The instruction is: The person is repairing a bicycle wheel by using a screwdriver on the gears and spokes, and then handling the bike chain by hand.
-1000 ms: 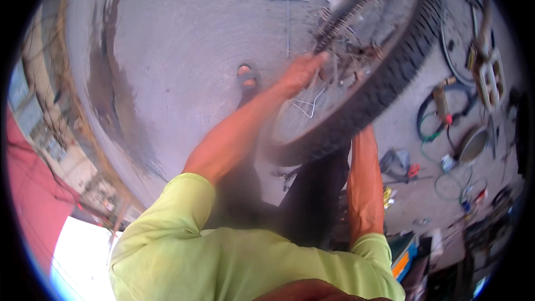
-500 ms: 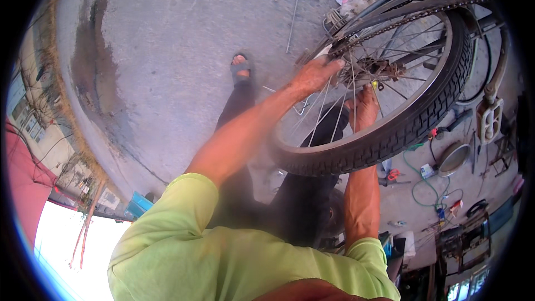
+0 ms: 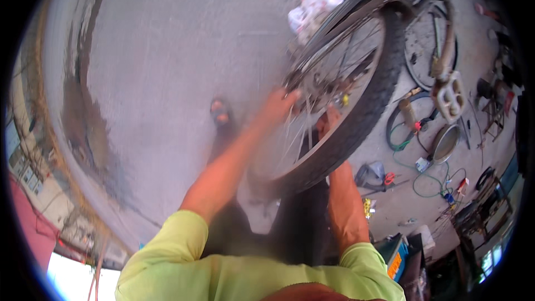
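Observation:
A bicycle wheel [image 3: 384, 92] with a knobby black tyre stands tilted in front of me, set among the dark bars of the bicycle frame [image 3: 362, 0]. At the left side of its hub [image 3: 320, 92], my left hand [image 3: 277, 107] is closed round the axle area, its fingers blurred. My right forearm passes beneath the tyre. Seen through the spokes, my right hand [image 3: 330, 122] is curled against the lower side of the hub, just below a small yellow piece [image 3: 345, 100]. Its fingertips are partly hidden.
A white plastic bag [image 3: 317, 3] lies beyond the frame. To the right are a pedal [image 3: 448, 99], a round metal basin [image 3: 446, 144], red-handled scissors [image 3: 389, 178] and a green cord [image 3: 426, 192]. A blue-and-orange box [image 3: 394, 262] stands by my right elbow.
The whole view has shifted, so the wheel, bag and pedal now appear further left and lower. Both hands stay at the hub. More of the floor items at right show.

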Tool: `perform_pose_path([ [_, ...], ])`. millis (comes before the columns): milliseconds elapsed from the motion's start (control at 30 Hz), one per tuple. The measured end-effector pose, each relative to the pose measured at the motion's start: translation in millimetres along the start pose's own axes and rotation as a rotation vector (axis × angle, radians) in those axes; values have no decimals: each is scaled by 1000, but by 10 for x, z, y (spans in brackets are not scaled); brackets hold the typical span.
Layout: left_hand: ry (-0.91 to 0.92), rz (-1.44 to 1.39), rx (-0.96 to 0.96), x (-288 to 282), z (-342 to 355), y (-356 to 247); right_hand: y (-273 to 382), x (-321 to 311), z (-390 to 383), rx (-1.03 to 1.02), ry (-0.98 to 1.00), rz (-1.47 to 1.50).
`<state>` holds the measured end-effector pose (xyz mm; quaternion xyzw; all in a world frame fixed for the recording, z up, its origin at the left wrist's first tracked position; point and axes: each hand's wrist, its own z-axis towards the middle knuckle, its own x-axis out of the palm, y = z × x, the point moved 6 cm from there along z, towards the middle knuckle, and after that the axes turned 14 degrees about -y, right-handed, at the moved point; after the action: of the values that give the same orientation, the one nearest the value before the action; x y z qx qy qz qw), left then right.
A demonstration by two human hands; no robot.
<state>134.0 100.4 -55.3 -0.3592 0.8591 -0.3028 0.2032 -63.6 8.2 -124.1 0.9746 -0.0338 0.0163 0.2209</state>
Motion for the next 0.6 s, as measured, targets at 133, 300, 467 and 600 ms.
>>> perform_pose_path([
  [133, -17, 33, -74, -1, 14, 122, -48, -24, 24, -62, -74, -172],
  [300, -24, 86, -81, -17, 60, 192, -57, 31, 10, -67, -51, -188],
  [467, -94, 158, -58, -49, -78, 27, 302, 307, -387, -157, -42, -107],
  [600, -141, 254, -58, -102, -124, -125, 284, 337, -433, -85, -29, -68],
])
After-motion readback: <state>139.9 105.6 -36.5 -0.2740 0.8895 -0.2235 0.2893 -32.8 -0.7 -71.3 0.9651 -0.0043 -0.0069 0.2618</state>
